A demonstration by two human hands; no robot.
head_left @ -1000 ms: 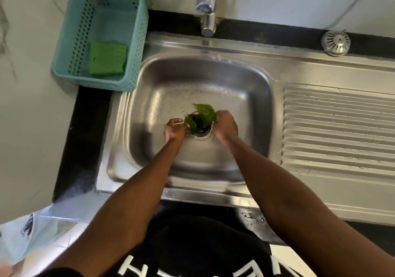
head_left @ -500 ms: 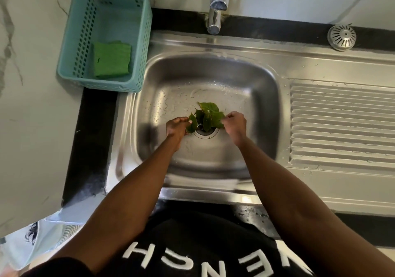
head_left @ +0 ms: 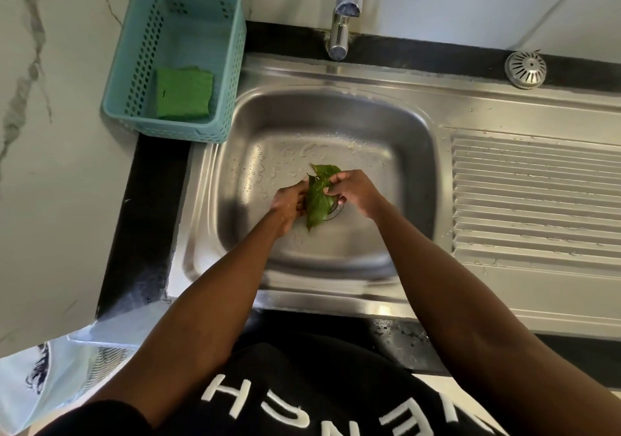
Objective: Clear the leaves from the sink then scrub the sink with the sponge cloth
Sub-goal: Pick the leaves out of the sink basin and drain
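A black garment with white block lettering fills the near edge, and two bare forearms are extended from it over the front rim of the sink (head_left: pixel 215 267). The left hand (head_left: pixel 289 200) and the right hand (head_left: pixel 353 190) are brought close together above the drain (head_left: pixel 336 212), each closed on the leaves (head_left: pixel 319 196) from its own side. The leaves are seen as a small bunch of glossy dark green blades, pointed at the tips, one long blade hanging down toward the basin floor; whether they are clear of the steel cannot be told. The drain is mostly hidden beneath them.

The sink is made of brushed stainless steel, its basin squarish with rounded corners, and beads and streaks of water are scattered over the floor behind the hands. Open basin is left on every side of the hands. To the right, a ribbed draining board (head_left: pixel 534 196) is pressed into the same sheet. A black table (head_left: pixel 144 227) edge is shown along the left of the sink.

Farther back on the left, a teal plastic basket (head_left: pixel 134 75) with perforated walls is set just beside the sink's corner; a green, ribbed sponge cloth (head_left: pixel 184 93) lies flat in it. A chrome tap (head_left: pixel 342 15) stands behind the basin, and a round slotted metal strainer (head_left: pixel 526 69) rests at the far right.
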